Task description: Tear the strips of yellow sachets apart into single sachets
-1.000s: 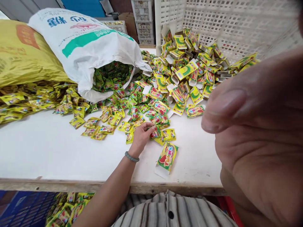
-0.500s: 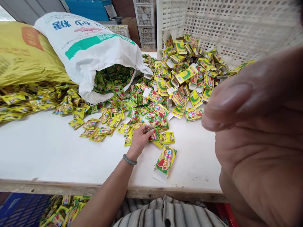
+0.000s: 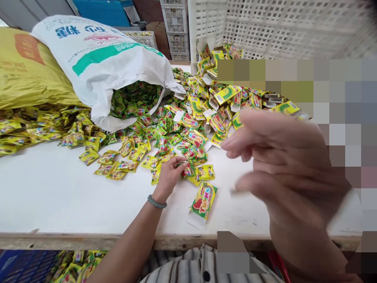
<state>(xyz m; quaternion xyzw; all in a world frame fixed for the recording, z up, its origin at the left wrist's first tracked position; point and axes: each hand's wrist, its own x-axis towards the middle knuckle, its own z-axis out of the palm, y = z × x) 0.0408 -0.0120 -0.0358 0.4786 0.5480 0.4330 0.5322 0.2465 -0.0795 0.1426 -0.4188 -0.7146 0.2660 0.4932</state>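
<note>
My left hand (image 3: 169, 175), with a braided band on its wrist, rests low over the table. Its thumb and forefinger pinch a small green candy packet (image 3: 188, 169) with a watermelon print. Yellow candy packets (image 3: 206, 172) lie beside its fingertips. Nearer to me, a flat TWINS carton (image 3: 203, 202) lies on the white tabletop, its pale end flap towards me. Raised close to the camera on the right, my right hand (image 3: 285, 161) is motion-blurred. Thumb and fingers stand apart there, and nothing shows between them.
A white sack (image 3: 118, 74) spills green packets; a yellow sack (image 3: 35, 70) has yellow packets in front. Behind my right hand lies a heap of small cartons (image 3: 203, 94) by a white plastic crate (image 3: 250, 31). A blue crate (image 3: 26, 263) holds packets below the wooden table edge (image 3: 88, 240).
My right hand has drawn back from the camera and down, and its whole shape now shows. My left hand stays at the green candy packet. The view has shifted slightly.
</note>
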